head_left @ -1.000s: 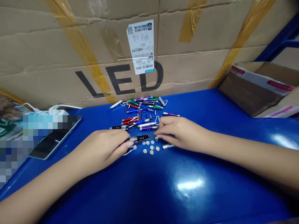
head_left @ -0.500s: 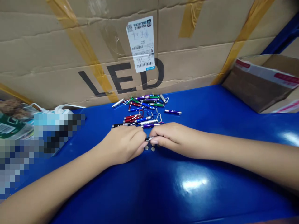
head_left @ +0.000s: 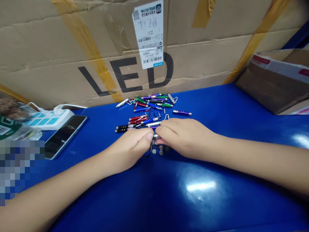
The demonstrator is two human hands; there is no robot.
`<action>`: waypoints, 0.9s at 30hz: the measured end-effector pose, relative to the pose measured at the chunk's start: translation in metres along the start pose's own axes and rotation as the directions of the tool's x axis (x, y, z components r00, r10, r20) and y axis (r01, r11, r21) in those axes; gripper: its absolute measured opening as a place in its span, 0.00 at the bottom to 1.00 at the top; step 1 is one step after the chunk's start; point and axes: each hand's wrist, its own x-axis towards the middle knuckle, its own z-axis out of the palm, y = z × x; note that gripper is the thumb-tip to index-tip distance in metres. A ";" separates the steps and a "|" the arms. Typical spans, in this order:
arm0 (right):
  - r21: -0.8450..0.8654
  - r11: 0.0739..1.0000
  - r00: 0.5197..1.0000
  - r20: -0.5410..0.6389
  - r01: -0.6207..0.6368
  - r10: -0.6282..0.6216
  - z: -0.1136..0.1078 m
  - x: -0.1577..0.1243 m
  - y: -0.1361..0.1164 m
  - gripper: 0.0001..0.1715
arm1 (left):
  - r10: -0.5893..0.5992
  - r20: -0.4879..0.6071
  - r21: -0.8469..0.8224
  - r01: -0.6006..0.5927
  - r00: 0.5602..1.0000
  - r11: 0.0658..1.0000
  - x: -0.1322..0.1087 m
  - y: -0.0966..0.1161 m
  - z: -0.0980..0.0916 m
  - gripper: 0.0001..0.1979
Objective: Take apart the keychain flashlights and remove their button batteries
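A big cardboard carton (head_left: 205,58) walls off the back of the glossy blue bench (head_left: 116,199), printed "LED" in black and striped with yellow packing tape (head_left: 91,51). A smaller cardboard box (head_left: 263,83) sits right, before a blue frame bar (head_left: 298,35). White light glares (head_left: 201,186) off the benchtop.

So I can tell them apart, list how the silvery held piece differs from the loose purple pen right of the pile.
The held piece is mostly covered by the left grip and right grip; the purple pen lies loose in full view. The held piece shows silvery metal, while the purple pen has a purple barrel with a silvery end. A black loop hangs near the held piece; no clip shows on the purple pen. Both show silvery metal.
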 end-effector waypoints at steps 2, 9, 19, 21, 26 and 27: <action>-0.131 0.991 0.999 -0.025 0.039 -0.042 -0.002 0.001 0.002 0.20 | -0.184 0.159 -0.390 0.233 0.970 0.891 0.001 0.007 0.000 0.17; 0.218 0.965 0.989 0.070 -0.145 0.133 0.004 0.003 0.005 0.16 | -0.235 0.074 -0.313 0.247 0.969 0.917 -0.004 -0.005 0.002 0.19; 0.758 0.542 0.930 0.333 -0.362 0.155 -0.008 0.006 0.003 0.13 | 0.506 -0.007 0.808 -0.293 0.863 0.512 -0.007 -0.014 -0.004 0.19; 0.749 0.592 0.952 0.274 -0.298 0.132 -0.009 0.006 0.002 0.12 | 0.463 0.008 0.751 -0.311 0.887 0.583 -0.005 -0.016 -0.004 0.23; 0.668 0.682 0.954 0.235 -0.298 0.186 -0.006 0.004 -0.001 0.11 | 0.317 -0.019 0.469 -0.271 0.948 0.841 -0.004 -0.014 -0.003 0.22; 0.630 0.711 0.950 0.236 -0.311 0.206 -0.005 0.003 -0.002 0.10 | 0.283 -0.047 0.395 -0.243 0.958 0.886 -0.004 -0.011 -0.003 0.21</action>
